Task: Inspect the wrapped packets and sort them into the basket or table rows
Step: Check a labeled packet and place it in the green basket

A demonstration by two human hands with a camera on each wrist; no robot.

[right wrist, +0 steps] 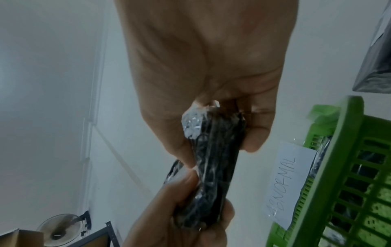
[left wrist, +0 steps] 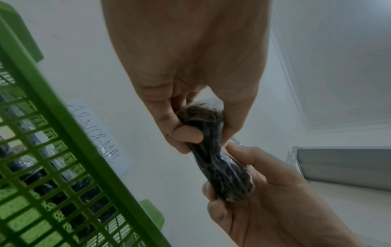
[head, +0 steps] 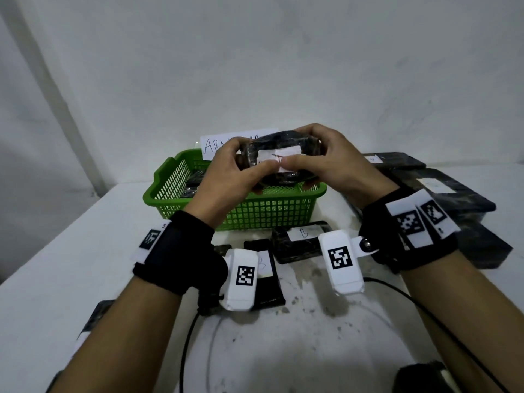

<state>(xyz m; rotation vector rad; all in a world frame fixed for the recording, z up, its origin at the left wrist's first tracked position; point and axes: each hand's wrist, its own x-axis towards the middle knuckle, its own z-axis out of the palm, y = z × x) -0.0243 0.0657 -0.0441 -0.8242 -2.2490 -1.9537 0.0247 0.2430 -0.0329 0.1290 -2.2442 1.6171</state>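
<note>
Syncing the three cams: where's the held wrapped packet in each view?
Head: wrapped packet upper centre, above the green basket, held by left hand and right hand.
Left wrist: packet centre, running diagonally between both hands.
Right wrist: packet centre, near upright.
Shared landmark: the handwritten paper sign by the basket.

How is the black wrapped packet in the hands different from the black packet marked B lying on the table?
The black plastic-wrapped packet held up is gripped by the left hand and right hand above the green plastic basket; the flat black packet marked B lies untouched on the white table. The held one's label is partly covered by thumbs; the B label shows plainly. Both are dark, shiny-wrapped, white-labelled.
</note>
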